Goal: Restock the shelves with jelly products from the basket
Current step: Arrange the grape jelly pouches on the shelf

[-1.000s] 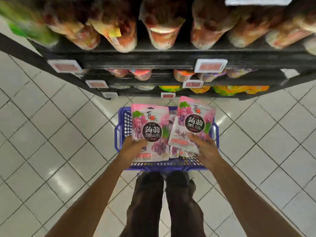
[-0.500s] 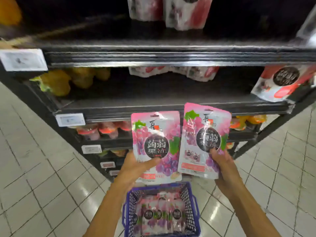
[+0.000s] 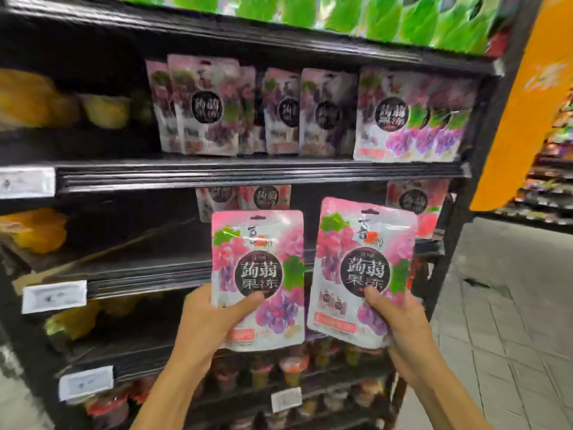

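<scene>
The left hand (image 3: 206, 324) holds a jelly pouch (image 3: 257, 268) at its lower corner, thumb in front, fingers behind. The right hand (image 3: 400, 327) grips a second pouch (image 3: 362, 262) likewise, both before the shelf (image 3: 248, 175).

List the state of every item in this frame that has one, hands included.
left hand: grips the left grape pouch by its lower part
left grape pouch: held upright in front of the shelves, not yet shelved
right hand: grips the right grape pouch by its lower part
right grape pouch: held up, slightly tilted, not yet shelved
shelved grape pouches: standing in a row, fronts facing out
jelly cups: standing on a lower shelf
</scene>
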Action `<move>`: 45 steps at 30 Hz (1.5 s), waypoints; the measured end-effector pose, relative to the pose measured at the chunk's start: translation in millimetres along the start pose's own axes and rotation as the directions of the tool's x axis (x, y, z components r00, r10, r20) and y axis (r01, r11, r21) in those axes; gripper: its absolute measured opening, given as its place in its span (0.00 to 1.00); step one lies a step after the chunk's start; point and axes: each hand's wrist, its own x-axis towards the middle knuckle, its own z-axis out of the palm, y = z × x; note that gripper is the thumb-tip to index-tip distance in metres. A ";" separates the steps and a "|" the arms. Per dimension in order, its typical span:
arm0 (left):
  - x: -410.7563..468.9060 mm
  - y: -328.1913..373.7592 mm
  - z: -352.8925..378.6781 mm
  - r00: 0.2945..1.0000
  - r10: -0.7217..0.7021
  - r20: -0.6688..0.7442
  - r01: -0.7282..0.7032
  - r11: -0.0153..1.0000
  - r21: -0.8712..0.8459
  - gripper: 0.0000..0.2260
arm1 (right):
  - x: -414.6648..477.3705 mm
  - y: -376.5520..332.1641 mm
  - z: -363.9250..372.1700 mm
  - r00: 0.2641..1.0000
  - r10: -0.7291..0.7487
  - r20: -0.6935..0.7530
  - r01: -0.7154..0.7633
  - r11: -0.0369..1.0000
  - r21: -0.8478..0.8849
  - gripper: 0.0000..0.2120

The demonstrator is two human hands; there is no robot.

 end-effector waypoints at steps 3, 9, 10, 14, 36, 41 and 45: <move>11.7 10.2 16.3 0.999 0.039 0.017 -0.039 0.999 -0.020 0.16 | 12.1 -16.8 -10.1 0.997 -0.042 -0.070 0.041 0.999 -0.025 0.19; 40.5 28.6 51.0 0.996 0.081 0.048 -0.079 0.996 -0.046 0.20 | 42.3 -45.7 -29.5 0.974 -0.207 -0.092 0.187 0.964 -0.191 0.17; 45.0 31.9 55.5 0.995 0.090 0.038 -0.089 0.995 -0.048 0.20 | 49.2 -51.5 -30.5 0.970 -0.229 -0.076 0.211 0.958 -0.194 0.17; 61.5 42.4 67.8 0.993 0.121 -0.017 -0.121 0.992 -0.028 0.19 | 78.0 -73.7 -30.8 0.964 -0.265 -0.023 0.259 0.955 -0.147 0.16; 104.0 76.2 107.3 0.977 0.188 -0.097 -0.187 0.982 0.021 0.14 | 257.7 -154.3 24.9 0.941 -0.339 -0.014 0.335 0.935 -0.119 0.42; 104.9 77.1 112.8 0.974 0.196 -0.114 -0.194 0.981 0.033 0.13 | 263.9 -148.2 33.1 0.927 -0.375 -0.011 0.368 0.913 -0.175 0.41; 104.9 74.2 115.3 0.972 0.196 -0.127 -0.192 0.981 0.041 0.12 | 257.4 -145.8 31.4 0.906 -0.421 0.044 0.416 0.868 -0.271 0.40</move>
